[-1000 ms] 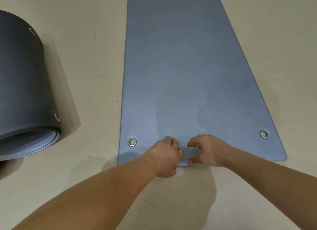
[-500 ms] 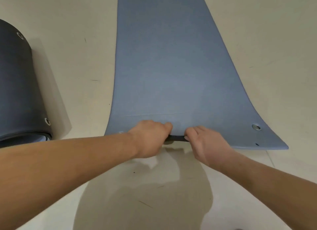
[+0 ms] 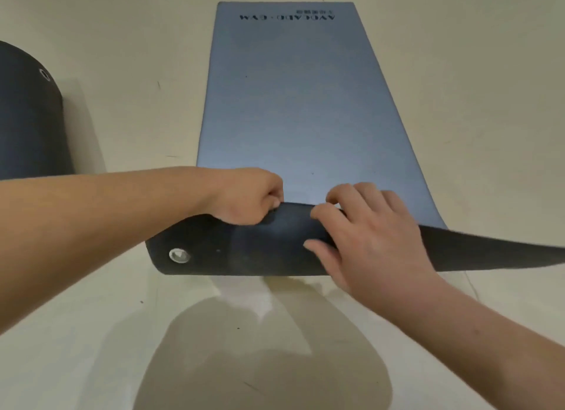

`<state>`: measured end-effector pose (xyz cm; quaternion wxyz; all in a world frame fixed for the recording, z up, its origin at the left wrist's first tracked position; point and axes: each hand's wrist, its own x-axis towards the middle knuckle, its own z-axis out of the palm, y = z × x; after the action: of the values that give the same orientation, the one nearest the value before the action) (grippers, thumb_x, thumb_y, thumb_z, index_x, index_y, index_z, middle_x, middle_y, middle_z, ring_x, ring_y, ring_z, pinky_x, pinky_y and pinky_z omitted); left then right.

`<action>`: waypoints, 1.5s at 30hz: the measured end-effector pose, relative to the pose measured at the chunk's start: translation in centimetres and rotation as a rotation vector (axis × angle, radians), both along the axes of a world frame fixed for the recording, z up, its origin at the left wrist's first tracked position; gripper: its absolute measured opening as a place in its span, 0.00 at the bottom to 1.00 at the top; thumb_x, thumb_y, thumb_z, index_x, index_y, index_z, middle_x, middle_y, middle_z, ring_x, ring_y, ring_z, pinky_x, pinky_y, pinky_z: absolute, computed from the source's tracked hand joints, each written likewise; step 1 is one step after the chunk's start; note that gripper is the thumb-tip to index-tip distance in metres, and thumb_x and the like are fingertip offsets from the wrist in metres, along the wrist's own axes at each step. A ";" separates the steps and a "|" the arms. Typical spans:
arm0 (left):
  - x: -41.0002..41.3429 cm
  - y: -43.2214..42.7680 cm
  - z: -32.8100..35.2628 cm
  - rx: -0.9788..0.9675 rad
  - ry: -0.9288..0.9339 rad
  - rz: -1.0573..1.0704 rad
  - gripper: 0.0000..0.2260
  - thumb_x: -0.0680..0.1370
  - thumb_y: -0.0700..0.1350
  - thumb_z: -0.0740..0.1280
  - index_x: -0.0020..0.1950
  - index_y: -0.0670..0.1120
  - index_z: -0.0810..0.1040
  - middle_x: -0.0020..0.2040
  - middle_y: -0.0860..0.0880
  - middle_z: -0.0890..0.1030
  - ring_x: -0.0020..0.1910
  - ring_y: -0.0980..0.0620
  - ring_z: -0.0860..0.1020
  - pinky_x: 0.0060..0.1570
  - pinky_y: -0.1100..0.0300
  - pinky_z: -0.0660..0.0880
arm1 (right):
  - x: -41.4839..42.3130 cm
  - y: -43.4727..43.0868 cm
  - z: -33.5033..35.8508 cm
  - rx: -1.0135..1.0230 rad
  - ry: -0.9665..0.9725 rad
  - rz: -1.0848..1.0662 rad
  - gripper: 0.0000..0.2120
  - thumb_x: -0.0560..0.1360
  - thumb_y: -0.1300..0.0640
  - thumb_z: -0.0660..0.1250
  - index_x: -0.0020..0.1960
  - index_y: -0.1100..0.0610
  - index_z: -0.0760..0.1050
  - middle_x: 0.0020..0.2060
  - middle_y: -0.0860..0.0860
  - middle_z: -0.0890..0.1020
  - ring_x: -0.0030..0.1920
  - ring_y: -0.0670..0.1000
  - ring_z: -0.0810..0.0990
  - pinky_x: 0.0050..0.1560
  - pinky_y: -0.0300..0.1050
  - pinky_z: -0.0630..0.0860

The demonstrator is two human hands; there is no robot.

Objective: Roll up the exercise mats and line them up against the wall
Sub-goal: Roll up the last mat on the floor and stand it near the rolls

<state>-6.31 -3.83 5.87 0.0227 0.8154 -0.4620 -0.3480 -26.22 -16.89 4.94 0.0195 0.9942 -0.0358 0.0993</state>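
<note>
Blue mat lies flat on the pale, smooth floor: a long rectangle with a matte, fine-grained slate-blue top. Dark lettering is printed across the mat's far end and reads upside down from this view. The mat's near end is lifted and curled back over itself, exposing a charcoal, slightly dusty underside, so the first turn is a soft, loose hump and not a tight roll. A round metal eyelet sits in the mat's near left corner, on the turned-over dark face. Left hand grips the curled edge left of the mat's centreline, fingers tucked under the fold, knuckles up. Right hand clamps the same fold right of the centreline, fingertips hooked over the top edge, thumb on the dark face. Right of that hand the mat's dark flap flares out thin and flat to the frame edge. A second mat, already rolled into a fat dark-grey cylinder with a small eyelet in its outer wrap, sits on the floor well left of the blue mat, not touching it. A soft shadow falls on the floor nearer than the mat's rolled end.
</note>
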 end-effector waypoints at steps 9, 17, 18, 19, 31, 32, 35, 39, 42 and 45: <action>0.9 -2.0 1.5 -0.384 -0.667 -0.075 0.10 0.82 0.47 0.66 0.61 0.47 0.73 0.58 0.45 0.77 0.56 0.42 0.75 0.50 0.46 0.75 | 2.0 -2.7 -6.2 -0.192 0.342 -0.105 0.70 0.62 0.29 0.77 0.84 0.56 0.38 0.83 0.65 0.43 0.83 0.67 0.41 0.79 0.70 0.44; -2.6 1.8 -6.5 0.033 -0.628 -0.157 0.59 0.73 0.71 0.69 0.83 0.44 0.34 0.83 0.40 0.38 0.83 0.35 0.42 0.76 0.32 0.56 | 8.1 -6.3 -3.0 -0.222 0.485 -0.051 0.67 0.63 0.20 0.67 0.81 0.45 0.28 0.82 0.60 0.42 0.82 0.64 0.41 0.80 0.67 0.45; -2.3 1.5 -7.1 0.007 -0.610 -0.128 0.60 0.72 0.71 0.70 0.82 0.44 0.32 0.83 0.40 0.36 0.83 0.35 0.40 0.77 0.31 0.54 | 8.4 -5.9 -2.7 -0.261 0.504 -0.070 0.65 0.65 0.20 0.66 0.81 0.46 0.29 0.81 0.60 0.44 0.82 0.65 0.44 0.78 0.71 0.51; -1.9 1.0 -7.4 -0.020 -0.594 -0.103 0.61 0.72 0.71 0.70 0.82 0.44 0.31 0.83 0.40 0.36 0.83 0.35 0.39 0.77 0.30 0.52 | 8.7 -5.5 -2.4 -0.289 0.525 -0.079 0.63 0.67 0.21 0.65 0.82 0.47 0.29 0.81 0.60 0.46 0.81 0.66 0.46 0.75 0.73 0.58; 0.0 -0.1 -9.9 -0.021 -0.570 -0.107 0.57 0.65 0.69 0.71 0.82 0.46 0.46 0.76 0.43 0.60 0.72 0.40 0.63 0.65 0.38 0.68 | 6.6 -4.8 -7.7 -0.173 0.467 -0.194 0.68 0.61 0.21 0.69 0.81 0.44 0.28 0.82 0.63 0.42 0.82 0.68 0.39 0.77 0.74 0.42; 0.1 0.1 -10.0 -0.024 -0.561 -0.100 0.55 0.65 0.69 0.71 0.82 0.46 0.47 0.75 0.44 0.61 0.71 0.41 0.64 0.64 0.39 0.69 | 6.5 -5.2 -7.8 -0.162 0.439 -0.208 0.68 0.61 0.21 0.69 0.82 0.43 0.30 0.82 0.63 0.45 0.82 0.68 0.41 0.77 0.74 0.43; 0.1 0.0 -9.6 -0.010 -0.514 -0.094 0.52 0.65 0.68 0.70 0.80 0.48 0.51 0.72 0.46 0.66 0.69 0.43 0.67 0.62 0.42 0.70 | 6.8 -6.0 -7.8 -0.104 0.484 -0.219 0.64 0.61 0.21 0.66 0.82 0.43 0.36 0.81 0.62 0.51 0.81 0.67 0.47 0.77 0.74 0.47; 0.0 -0.2 -7.8 0.027 -0.387 -0.096 0.40 0.64 0.65 0.72 0.71 0.52 0.62 0.60 0.52 0.73 0.58 0.47 0.74 0.56 0.45 0.75 | 7.1 -6.3 -6.6 -0.050 0.570 -0.165 0.55 0.61 0.24 0.67 0.80 0.41 0.48 0.73 0.57 0.67 0.74 0.61 0.65 0.72 0.67 0.61; -0.7 0.5 -5.6 0.038 -0.225 -0.096 0.32 0.63 0.63 0.75 0.61 0.56 0.67 0.51 0.56 0.76 0.48 0.51 0.78 0.48 0.49 0.80 | 6.4 -6.0 -4.6 0.053 0.655 -0.115 0.48 0.59 0.27 0.70 0.74 0.39 0.57 0.59 0.48 0.74 0.59 0.54 0.76 0.62 0.58 0.72; -1.3 0.7 -3.0 0.116 -0.019 -0.099 0.31 0.62 0.60 0.79 0.60 0.58 0.72 0.49 0.57 0.79 0.45 0.55 0.80 0.47 0.53 0.82 | 5.7 -5.7 -1.6 0.212 0.847 -0.065 0.42 0.57 0.30 0.76 0.66 0.36 0.63 0.50 0.42 0.76 0.48 0.49 0.79 0.52 0.52 0.79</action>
<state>-7.58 -3.12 2.83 -0.0460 0.7947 -0.4811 -0.3672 -20.55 -22.64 3.36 -0.0667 0.9420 -0.0657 -0.3223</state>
